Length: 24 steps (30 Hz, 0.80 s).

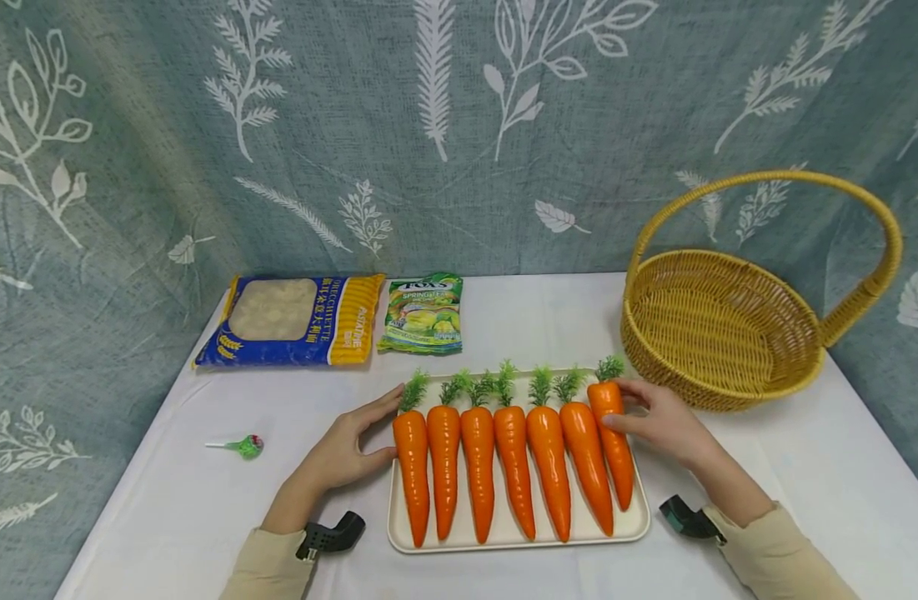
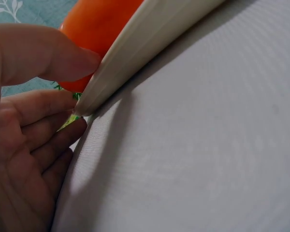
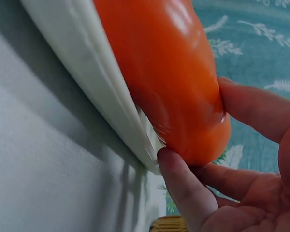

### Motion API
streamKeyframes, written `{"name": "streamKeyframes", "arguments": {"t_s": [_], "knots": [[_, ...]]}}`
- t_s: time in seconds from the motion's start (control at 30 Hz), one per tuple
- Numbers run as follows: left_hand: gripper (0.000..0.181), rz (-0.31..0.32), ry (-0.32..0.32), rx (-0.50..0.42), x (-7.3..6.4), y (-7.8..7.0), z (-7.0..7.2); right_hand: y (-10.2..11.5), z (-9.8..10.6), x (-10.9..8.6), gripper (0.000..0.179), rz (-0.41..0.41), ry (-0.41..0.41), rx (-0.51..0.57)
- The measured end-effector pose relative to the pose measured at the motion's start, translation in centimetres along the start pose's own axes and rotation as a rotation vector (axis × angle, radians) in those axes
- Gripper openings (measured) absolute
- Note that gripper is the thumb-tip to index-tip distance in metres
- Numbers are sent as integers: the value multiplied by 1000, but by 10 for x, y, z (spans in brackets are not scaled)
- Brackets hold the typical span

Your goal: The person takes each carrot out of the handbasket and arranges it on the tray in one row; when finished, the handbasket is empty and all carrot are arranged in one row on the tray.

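Note:
Several orange carrots (image 1: 479, 471) with green leafy tops lie side by side on a cream tray (image 1: 519, 543). My right hand (image 1: 664, 421) pinches the upper part of the rightmost carrot (image 1: 613, 433). In the right wrist view, thumb and fingers sit around that carrot's thick end (image 3: 183, 106), close beside the tray wall (image 3: 82, 63). At the tray's left side is my left hand (image 1: 346, 446), its fingers extended toward the back corner. The left wrist view has its thumb (image 2: 63, 60) touching the tray rim (image 2: 118, 63) and its fingertips at the corner.
A woven basket (image 1: 699, 387) with a tall handle stands at the back right. Behind the tray lie a blue and yellow pasta bag (image 1: 293, 321) and a green sweets packet (image 1: 423, 315). A lollipop (image 1: 248, 447) lies left. A leaf-patterned curtain (image 1: 459, 167) hangs behind the table.

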<state>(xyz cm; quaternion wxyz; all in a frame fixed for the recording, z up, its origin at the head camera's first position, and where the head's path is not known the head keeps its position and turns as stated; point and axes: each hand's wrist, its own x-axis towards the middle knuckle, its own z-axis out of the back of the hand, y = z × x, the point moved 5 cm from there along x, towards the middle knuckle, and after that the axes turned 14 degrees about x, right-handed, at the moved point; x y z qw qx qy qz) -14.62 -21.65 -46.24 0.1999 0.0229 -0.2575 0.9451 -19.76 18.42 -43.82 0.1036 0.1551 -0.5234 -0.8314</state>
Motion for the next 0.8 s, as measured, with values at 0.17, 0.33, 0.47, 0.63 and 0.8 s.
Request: {"name": "streamKeyframes", "arguments": {"t_s": [0.17, 0.33, 0.47, 0.63, 0.8], "knots": [[64, -15, -3, 6, 0, 0, 1, 2, -3, 0, 70, 30, -45, -83], [64, -16, -1, -4, 0, -1, 2, 7, -7, -2, 68, 54, -69, -114], [64, -7, -2, -2, 0, -1, 2, 7, -10, -2, 68, 49, -87, -162], [64, -2, -2, -7, 0, -1, 2, 7, -11, -2, 70, 37, -87, -197], [65, -7, -2, -12, -1, -1, 1, 8, -6, -5, 73, 29, -45, -168]]}}
